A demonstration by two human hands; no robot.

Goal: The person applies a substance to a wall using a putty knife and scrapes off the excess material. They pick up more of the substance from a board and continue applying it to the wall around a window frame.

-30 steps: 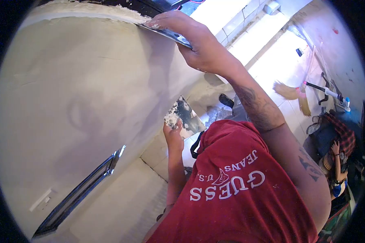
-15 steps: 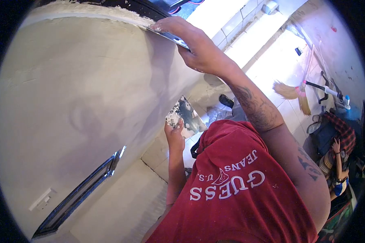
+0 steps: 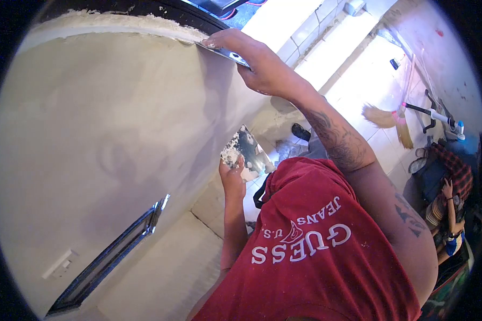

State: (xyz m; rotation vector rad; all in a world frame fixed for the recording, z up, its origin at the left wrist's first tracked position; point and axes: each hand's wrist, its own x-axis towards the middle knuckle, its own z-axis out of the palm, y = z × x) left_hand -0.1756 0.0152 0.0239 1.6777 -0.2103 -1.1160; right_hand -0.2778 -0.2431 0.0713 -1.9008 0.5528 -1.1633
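Note:
My right hand (image 3: 273,69) is closed on a flat metal putty knife (image 3: 226,54). Its blade rests along the top edge of the pale wall (image 3: 118,112), by a rough band of whitish putty (image 3: 112,24) below a dark frame. Lower down, near my waist, my left hand (image 3: 232,181) grips a flat metal plate (image 3: 260,160), its thumb over the near edge. Smears and lumps of white putty (image 3: 231,150) cover part of that plate. Fingers of the left hand beneath the plate are hidden.
A dark-framed panel (image 3: 112,257) and a white switch plate (image 3: 61,265) are on the wall at lower left. A straw broom (image 3: 383,116) lies on the tiled floor to the right. Another person (image 3: 447,203) is at the far right, partly in shadow.
The whole view has shifted slightly. The putty knife stays at the wall's top edge, and the plate is held as before. The other person's hand has moved a little.

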